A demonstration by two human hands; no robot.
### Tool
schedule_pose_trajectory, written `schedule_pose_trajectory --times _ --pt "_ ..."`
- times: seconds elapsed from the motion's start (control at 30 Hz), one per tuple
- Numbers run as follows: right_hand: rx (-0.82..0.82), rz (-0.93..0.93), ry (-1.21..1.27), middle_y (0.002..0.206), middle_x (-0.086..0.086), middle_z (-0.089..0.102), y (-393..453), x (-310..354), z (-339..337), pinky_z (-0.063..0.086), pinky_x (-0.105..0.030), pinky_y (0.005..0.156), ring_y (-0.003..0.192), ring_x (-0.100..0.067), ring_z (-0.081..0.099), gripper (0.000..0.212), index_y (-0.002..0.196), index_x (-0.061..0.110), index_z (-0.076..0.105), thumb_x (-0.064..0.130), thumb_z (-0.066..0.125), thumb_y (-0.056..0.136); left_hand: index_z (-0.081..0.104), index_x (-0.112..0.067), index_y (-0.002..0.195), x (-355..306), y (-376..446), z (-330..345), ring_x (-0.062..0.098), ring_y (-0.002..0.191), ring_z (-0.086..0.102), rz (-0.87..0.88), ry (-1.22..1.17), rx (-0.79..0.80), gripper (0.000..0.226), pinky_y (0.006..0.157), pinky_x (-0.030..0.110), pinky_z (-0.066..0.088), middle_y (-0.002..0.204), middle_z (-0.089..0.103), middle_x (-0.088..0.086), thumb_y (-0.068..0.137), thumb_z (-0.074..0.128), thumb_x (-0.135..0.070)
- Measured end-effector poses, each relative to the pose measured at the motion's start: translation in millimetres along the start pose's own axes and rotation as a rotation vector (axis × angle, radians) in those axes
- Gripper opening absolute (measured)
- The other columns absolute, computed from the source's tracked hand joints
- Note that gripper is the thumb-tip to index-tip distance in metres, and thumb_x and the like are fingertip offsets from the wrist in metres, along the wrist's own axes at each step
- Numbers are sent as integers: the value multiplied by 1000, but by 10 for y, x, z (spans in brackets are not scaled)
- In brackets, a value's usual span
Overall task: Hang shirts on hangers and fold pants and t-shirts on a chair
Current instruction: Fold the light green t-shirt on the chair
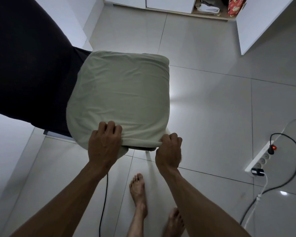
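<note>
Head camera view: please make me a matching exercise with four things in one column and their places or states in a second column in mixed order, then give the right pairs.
Things:
1. pale green folded cloth garment
2. large black garment
3. white power strip with a red lit switch
4. right hand

Places or states:
A. lies on the tiled floor at the right
B. pinches the near corner of the pale garment
C. spread flat over the chair seat
D. extends to the left from under the pale garment

Pairs: 1-C, 2-D, 3-A, 4-B
</note>
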State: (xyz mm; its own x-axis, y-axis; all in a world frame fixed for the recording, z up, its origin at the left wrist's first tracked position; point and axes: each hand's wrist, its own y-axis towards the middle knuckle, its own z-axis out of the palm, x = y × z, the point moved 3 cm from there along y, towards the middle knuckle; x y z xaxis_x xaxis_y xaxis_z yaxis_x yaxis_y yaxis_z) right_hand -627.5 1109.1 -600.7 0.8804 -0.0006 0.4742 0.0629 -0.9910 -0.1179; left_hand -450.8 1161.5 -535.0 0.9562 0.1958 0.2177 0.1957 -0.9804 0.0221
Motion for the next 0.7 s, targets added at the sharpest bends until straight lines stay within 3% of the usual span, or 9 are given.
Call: schedule_pose_trajectory --times 0.2,0.33,0.43,0.57,0.7 --pt "132 33 11 96 -8 61 23 -116 -142 45 -39 62 101 -30 47 26 84 7 60 -12 43 78 57 -5 80 288 -90 -120 35 70 53 -114 10 195 45 47 30 29 79 56 14 47 83 10" --pt "167 56 -25 101 -7 61 81 -127 -243 45 -36 65 106 -29 48 25 87 6 64 -11 47 82 58 -8 73 454 -48 -261 31 57 53 -140 49 255 28 45 27 30 67 54 9 61 76 10" --pt "184 81 -42 103 -8 60 210 -81 -295 48 -38 72 107 -29 47 26 90 5 65 -10 44 86 63 -17 84 525 152 -347 26 72 59 -141 104 318 15 56 32 38 77 59 1 83 60 -2" --pt "235 131 -76 100 -7 62 453 -61 -317 49 -39 75 106 -29 50 25 94 8 62 -7 43 88 65 -26 104 602 569 -389 24 95 67 -125 192 400 23 75 33 46 104 67 0 91 51 -14" --pt "269 166 -109 103 -10 63 780 -41 -307 49 -39 74 105 -33 54 26 98 4 65 -8 46 85 62 -25 114 619 1023 -374 24 101 66 -70 225 435 24 77 32 43 113 64 3 99 43 -24"
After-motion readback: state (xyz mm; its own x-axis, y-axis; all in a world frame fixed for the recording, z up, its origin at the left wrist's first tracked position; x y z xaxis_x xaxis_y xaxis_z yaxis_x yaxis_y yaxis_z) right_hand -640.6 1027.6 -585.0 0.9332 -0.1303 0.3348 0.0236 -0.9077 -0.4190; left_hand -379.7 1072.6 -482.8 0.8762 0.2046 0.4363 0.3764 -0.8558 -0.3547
